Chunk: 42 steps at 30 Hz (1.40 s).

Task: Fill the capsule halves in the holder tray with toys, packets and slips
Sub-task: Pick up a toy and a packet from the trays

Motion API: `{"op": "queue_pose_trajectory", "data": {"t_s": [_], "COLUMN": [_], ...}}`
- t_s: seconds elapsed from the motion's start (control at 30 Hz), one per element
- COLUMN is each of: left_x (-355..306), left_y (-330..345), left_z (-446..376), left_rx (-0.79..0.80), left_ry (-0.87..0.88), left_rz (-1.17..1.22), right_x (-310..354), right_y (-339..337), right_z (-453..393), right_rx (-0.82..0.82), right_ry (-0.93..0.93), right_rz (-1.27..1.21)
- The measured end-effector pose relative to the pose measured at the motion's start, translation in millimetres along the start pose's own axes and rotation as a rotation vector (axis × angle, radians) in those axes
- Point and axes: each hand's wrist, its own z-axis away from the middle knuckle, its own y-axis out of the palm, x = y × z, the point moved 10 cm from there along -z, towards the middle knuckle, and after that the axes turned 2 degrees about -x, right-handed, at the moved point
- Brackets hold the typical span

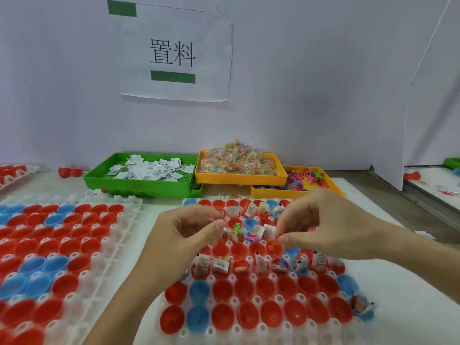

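A white table (388, 282) is shown carrying two clear holder trays. The holder tray (258, 298) under the hands is seated with red and blue capsule halves (271, 313); its far rows and one middle row already carry contents, while the two nearest rows are seen empty. A second holder tray (82, 282) of unfilled halves lies to the left. Behind them, against a white partition bearing a printed sign (174, 53), three supply bins are ranged: a green bin (139, 186) of folded paper slips (151, 170), an orange-yellow bin (239, 178) heaped with clear packets (239, 158), and a lower yellow bin (298, 192) of small coloured plastic toys (305, 179).

The left hand (179, 232) is held over the middle rows, thumb and forefinger pressed toward each other; whatever is pinched there is too small to be named. The right hand (331, 225) is likewise drawn into a pinch, its grip closed on a small red piece (275, 244), probably a toy, just above a red half.

All three fillings may be judged very light. The toys look thin-limbed and slightly springy, and are best taken by the body rather than a limb. The packets look slick and crinkly, so an edge seam should be pinched. The slips are limp paper, easily taken at a folded corner. The halves sit loosely in their sockets and should be loaded from above without sideways drag.
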Motion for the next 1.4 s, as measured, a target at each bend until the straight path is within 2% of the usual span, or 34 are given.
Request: {"op": "queue_pose_trajectory", "data": {"t_s": [0.1, 0.23, 0.43, 0.63, 0.83, 1.0, 1.13, 1.2, 1.27, 1.33, 1.4], "left_x": [-3, -3, 0, 2, 5, 12, 12, 6, -1, -2, 3], "left_y": [-8, -10, -11, -15, -18, -22, -12, -1, 14, 32, 52], "left_z": [-1, -1, 0, -1, -2, -5, -25, -46, -73, -104, -136], "left_rx": [-0.032, -0.049, -0.063, -0.071, -0.096, -0.142, -0.133, -0.075, -0.010, 0.045, 0.085], "left_ry": [0.012, 0.012, 0.018, 0.015, 0.027, 0.028, 0.013, 0.034, 0.078, 0.123, 0.162], "left_rz": [-0.025, -0.043, -0.092, -0.139, -0.157, -0.224, -0.392, -0.537, -0.670, -0.799, -0.917], "right_x": [-16, -35, -56, -67, -63, -48, -69, -94, -127, -164, -197], "right_y": [-3, -5, -3, 11, -3, -30, -67, -88, -104, -106, -98], "right_z": [27, 56, 72, 72, 66, 16, -31, -39, -29, -5, 18], "right_rx": [0.132, 0.222, 0.240, 0.323, 0.262, 0.088, -0.149, -0.338, -0.602, -0.851, -1.017], "right_ry": [0.081, 0.123, 0.157, 0.187, 0.127, 0.049, 0.069, 0.103, 0.141, 0.191, 0.241], "right_rz": [0.073, 0.233, 0.446, 0.467, 0.515, 0.405, 0.386, 0.300, 0.173, 0.036, -0.073]}}
